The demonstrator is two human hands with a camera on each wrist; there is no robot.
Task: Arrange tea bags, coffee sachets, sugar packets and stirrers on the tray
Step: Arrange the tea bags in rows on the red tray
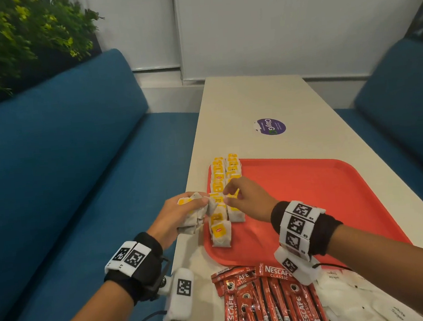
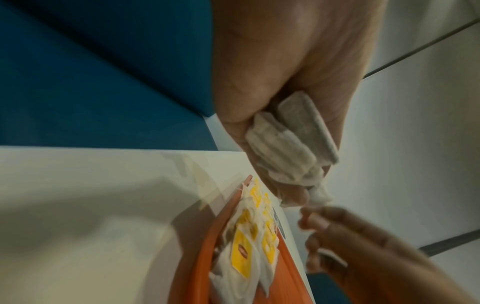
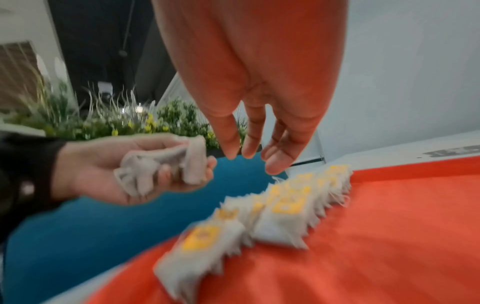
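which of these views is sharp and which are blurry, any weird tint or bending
Head view: sharpest, coffee sachets readable, wide-angle bends the table edges. Left wrist: dim, right hand smeared. Right wrist: motion blur on the tea bags, and the tray casts a red tint on that hand.

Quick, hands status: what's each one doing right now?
Left hand: holding a bunch of tea bags.
Right hand: open, fingers relaxed above the tea bag rows on the tray, holding nothing.
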